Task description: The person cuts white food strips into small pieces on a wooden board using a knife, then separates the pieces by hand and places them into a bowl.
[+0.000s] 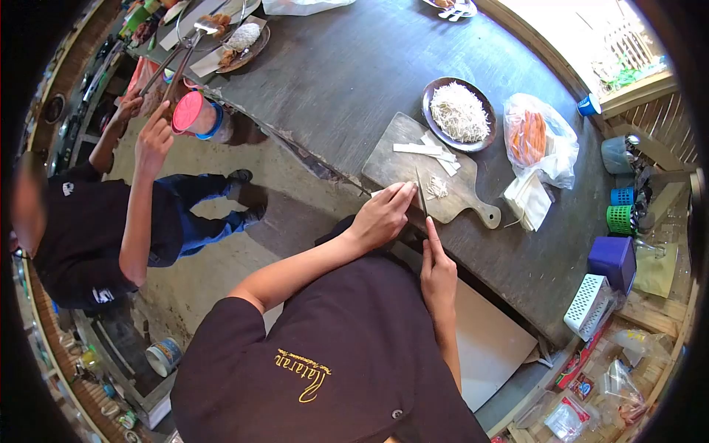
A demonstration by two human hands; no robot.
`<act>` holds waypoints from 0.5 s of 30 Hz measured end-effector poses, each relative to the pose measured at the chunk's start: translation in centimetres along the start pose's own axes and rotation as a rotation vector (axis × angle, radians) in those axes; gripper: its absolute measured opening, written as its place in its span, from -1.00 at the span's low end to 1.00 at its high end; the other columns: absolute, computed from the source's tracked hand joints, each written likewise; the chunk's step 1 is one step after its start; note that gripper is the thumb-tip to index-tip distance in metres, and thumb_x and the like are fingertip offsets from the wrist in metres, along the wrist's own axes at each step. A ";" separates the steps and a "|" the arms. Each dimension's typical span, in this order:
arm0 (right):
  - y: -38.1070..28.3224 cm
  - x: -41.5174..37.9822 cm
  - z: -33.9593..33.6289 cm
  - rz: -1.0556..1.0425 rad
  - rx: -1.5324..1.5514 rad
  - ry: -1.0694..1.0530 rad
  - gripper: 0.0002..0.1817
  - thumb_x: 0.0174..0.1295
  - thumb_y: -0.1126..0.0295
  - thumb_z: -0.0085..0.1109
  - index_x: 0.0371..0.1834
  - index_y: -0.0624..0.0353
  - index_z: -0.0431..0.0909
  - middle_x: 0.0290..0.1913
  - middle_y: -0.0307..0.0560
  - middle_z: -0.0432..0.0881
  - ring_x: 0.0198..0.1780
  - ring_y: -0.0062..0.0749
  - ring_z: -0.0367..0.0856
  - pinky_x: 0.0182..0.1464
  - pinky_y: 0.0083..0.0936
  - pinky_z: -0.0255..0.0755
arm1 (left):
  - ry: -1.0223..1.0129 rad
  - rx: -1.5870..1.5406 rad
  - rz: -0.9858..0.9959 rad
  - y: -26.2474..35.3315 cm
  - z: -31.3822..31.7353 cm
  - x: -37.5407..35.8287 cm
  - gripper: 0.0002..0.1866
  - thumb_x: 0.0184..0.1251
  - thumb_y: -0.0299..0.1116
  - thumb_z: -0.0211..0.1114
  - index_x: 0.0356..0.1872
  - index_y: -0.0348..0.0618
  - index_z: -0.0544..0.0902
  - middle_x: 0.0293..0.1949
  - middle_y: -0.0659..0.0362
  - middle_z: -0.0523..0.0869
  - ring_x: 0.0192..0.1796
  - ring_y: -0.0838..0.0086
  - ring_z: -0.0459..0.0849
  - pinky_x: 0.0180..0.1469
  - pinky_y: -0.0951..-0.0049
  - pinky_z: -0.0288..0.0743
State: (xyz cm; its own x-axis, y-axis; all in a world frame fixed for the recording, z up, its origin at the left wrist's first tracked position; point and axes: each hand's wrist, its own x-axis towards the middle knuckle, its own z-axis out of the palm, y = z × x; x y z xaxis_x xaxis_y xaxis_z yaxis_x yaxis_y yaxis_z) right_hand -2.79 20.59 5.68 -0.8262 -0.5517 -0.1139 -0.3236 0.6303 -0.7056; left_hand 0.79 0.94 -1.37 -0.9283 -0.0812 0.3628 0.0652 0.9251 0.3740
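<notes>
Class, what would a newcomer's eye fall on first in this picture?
First, the knife in the right hand, at the cutting board's near edge. Just beyond the board sits a dark bowl heaped with pale shreds; right of it, orange pieces in a clear bag.

A dark table (325,103) stands near a bright wood-framed opening (572,33).

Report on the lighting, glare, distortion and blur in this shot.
Head view: fisheye distortion bows the outer scene, with black corners; head view: the window opening is nearly blown out and the dark tabletop carries a pale sheen; head view: the co-worker's head is blurred, while the cutting board and knife look fairly clear.
</notes>
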 end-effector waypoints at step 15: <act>0.1 3.1 1.8 -0.078 -0.039 0.025 -0.43 0.71 0.32 0.09 0.73 -0.29 0.39 -0.12 0.38 0.77 -0.12 0.28 0.82 -0.12 0.03 0.61 | 0.022 0.028 -0.003 -0.1 0.4 -0.3 -0.30 0.30 -0.36 0.40 0.48 -0.42 0.56 0.47 0.03 0.52 0.55 0.25 0.46 0.58 0.26 0.45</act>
State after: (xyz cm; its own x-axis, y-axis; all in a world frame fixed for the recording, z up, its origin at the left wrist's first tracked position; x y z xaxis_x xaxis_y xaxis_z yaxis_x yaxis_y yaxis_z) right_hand -4.53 17.93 4.02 -0.8090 -0.5864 -0.0418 -0.4047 0.6071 -0.6839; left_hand 0.92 1.01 -1.88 -0.9202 -0.0916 0.3805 0.0521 0.9349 0.3511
